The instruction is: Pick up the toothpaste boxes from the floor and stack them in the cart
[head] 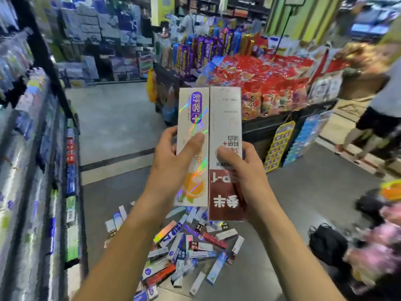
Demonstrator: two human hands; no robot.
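Hands are gripping two toothpaste boxes side by side, upright: left hand [173, 157] the orange box [193, 146], right hand [238, 168] the red box [225, 153]. Dozens more boxes [184, 248] are lying on the grey shop floor [293, 192].

A tall dark metal shelving unit [43, 170] runs along the left edge, stocked with blurred packaged goods in blue, green and red. The grey tiled floor [115, 118] extends ahead to further shelves of blue-and-white packages [97, 40] at the back. A dark display stand [271, 127] occupies the centre-right, heaped with red snack bags [271, 74]; purple-and-gold upright packets [201, 51] stand behind them. A yellow hanging card strip [280, 146] hangs on the stand's front. A bystander in dark shorts [377, 122] stands at the right edge. A black bag [327, 244] lies on the floor lower right.
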